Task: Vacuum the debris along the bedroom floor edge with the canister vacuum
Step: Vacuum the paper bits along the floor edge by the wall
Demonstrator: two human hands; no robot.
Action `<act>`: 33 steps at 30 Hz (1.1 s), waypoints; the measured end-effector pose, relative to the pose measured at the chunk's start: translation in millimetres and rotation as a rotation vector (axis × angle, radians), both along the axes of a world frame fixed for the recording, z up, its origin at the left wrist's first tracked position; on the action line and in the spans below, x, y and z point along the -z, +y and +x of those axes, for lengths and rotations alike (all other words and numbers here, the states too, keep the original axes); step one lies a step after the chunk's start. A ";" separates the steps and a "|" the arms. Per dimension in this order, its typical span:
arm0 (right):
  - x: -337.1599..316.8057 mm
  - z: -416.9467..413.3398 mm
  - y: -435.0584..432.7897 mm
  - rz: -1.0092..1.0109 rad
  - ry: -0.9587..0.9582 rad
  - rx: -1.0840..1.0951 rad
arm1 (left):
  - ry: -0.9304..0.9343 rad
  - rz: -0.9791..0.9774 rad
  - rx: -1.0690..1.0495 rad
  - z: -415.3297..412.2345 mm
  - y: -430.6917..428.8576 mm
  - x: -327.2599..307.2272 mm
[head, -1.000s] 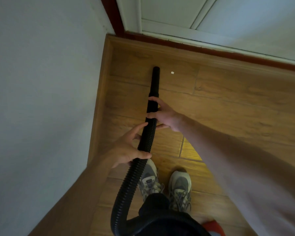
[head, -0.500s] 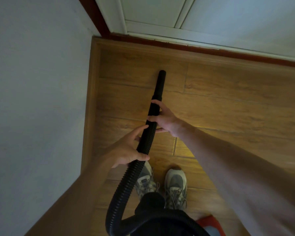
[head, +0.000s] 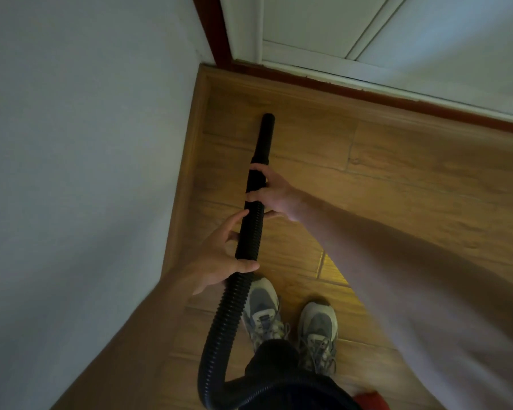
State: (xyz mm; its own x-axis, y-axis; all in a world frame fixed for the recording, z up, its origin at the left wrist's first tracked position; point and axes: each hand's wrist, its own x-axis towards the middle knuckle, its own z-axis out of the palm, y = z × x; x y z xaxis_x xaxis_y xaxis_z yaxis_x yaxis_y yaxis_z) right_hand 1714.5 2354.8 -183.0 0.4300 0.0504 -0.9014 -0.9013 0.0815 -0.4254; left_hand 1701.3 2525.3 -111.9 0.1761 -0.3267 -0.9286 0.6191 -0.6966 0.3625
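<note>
Wood-plank floor [head: 412,187], corner of white wall [head: 71,143] and white door [head: 308,25]. Black vacuum hose [head: 251,229]: left grip [head: 216,261] and right grip [head: 274,192] both curled around it.

Hose [head: 249,232] between wall [head: 86,143] left, shoes [head: 290,321] right-rear.

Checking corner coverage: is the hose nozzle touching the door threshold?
No, the hose nozzle ends short of the door threshold, with wood floor showing between them.
</note>
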 end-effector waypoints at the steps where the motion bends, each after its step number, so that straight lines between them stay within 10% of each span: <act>1: -0.3 6.1 6.1 0.002 -0.007 -0.031 | -0.005 0.004 -0.024 1.0 5.3 -0.9; 12: -16.9 22.6 44.4 0.034 -0.025 -0.196 | -0.024 -0.004 -0.115 -4.6 47.2 -15.5; 33: -176.5 -141.1 -92.8 -0.016 -0.165 0.481 | -0.141 -0.303 0.437 -63.3 -80.6 -147.0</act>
State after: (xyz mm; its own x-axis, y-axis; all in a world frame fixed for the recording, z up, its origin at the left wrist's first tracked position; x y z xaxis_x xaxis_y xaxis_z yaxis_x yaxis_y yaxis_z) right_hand 1573.4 2262.0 -6.5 0.5382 -0.2017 -0.8183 -0.6836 0.4635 -0.5638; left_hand 1638.0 2444.8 35.1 0.0800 -0.6465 -0.7587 0.2264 -0.7294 0.6455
